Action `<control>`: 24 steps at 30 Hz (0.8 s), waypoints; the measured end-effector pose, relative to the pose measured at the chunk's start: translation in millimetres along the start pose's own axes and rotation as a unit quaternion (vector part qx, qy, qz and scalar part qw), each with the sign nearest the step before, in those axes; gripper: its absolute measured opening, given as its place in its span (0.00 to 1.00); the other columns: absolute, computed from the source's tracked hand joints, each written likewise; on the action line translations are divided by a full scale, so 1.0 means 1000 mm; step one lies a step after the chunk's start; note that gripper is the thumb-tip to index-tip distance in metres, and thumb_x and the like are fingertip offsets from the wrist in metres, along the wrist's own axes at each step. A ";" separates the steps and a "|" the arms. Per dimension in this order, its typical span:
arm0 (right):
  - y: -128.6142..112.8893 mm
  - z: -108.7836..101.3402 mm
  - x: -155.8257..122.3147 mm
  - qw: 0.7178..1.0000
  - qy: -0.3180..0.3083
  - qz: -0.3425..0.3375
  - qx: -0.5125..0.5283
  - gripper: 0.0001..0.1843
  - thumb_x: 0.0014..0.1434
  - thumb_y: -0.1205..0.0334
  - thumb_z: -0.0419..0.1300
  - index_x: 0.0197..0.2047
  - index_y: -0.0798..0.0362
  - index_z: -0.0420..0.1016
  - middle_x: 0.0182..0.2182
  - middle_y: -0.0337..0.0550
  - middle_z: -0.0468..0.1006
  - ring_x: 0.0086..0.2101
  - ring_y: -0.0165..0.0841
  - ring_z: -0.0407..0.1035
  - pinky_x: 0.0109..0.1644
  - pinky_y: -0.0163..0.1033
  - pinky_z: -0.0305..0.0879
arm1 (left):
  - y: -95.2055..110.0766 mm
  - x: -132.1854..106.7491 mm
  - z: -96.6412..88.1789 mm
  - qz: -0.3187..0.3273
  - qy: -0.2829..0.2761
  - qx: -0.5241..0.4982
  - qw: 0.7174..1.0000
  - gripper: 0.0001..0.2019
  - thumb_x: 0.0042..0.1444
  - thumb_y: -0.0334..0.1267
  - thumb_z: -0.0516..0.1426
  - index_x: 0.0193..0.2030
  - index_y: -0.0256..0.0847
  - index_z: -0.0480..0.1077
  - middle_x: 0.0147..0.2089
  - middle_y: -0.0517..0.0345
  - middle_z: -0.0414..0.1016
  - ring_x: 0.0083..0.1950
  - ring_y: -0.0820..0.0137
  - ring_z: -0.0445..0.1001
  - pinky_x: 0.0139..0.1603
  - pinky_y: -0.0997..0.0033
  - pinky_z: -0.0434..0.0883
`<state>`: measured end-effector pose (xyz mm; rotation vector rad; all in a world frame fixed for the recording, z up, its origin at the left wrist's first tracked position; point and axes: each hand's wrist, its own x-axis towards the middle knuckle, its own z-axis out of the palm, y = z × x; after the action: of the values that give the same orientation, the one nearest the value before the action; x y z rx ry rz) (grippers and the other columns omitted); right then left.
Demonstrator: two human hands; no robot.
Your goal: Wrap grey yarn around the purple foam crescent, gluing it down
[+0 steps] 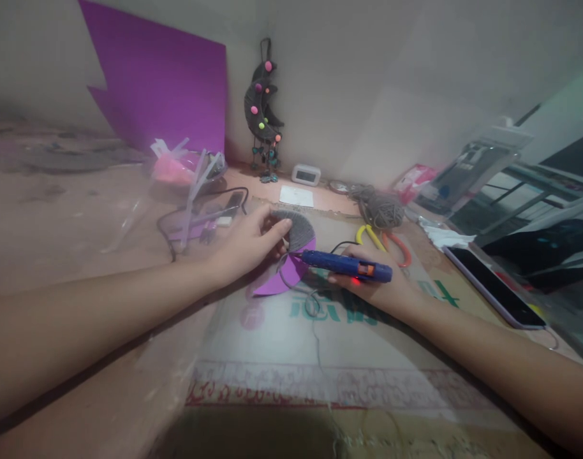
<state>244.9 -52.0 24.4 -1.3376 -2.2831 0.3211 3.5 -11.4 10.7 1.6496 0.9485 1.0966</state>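
Observation:
A purple paper crescent [286, 275] lies low over the table, its upper part wrapped in grey yarn [298, 231]. My left hand [265, 239] is closed on the wrapped upper part, thumb on top. My right hand [363, 277] grips a blue glue gun [344, 262], on which a red light glows. The gun's nozzle is at the purple paper, close to where the wrapping ends. A loose grey strand curls below the crescent and trails toward the table's front edge.
Behind are yellow-and-orange-handled scissors [384, 239], a grey yarn ball [382, 207], a small white clock [306, 174] and a decorated moon hanging [263, 108]. A phone [492, 287] lies right; glue sticks [193, 191] and a purple sheet [167, 83] are left.

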 end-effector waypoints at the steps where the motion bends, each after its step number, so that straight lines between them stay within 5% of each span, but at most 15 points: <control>1: 0.000 0.000 0.000 1.000 -0.001 0.000 -0.002 0.14 0.53 0.50 0.64 0.27 0.50 0.67 0.25 0.40 0.73 0.27 0.33 0.66 0.30 0.37 0.59 | 0.001 0.000 0.000 0.000 0.001 -0.001 1.000 0.07 0.62 0.42 0.53 0.38 0.41 0.62 0.24 0.63 0.70 0.25 0.74 0.72 0.26 0.75 0.68; 24: -0.002 -0.004 -0.001 1.000 0.008 -0.014 -0.020 0.12 0.54 0.51 0.64 0.30 0.50 0.71 0.27 0.39 0.76 0.28 0.32 0.69 0.32 0.37 0.62 | -0.001 0.000 0.000 -0.011 -0.002 0.002 1.000 0.09 0.62 0.43 0.53 0.37 0.41 0.60 0.25 0.63 0.70 0.26 0.74 0.72 0.26 0.76 0.68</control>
<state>245.7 -53.8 28.5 -1.3228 -2.3036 0.2565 3.1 -11.0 10.2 1.6395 0.9644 1.0775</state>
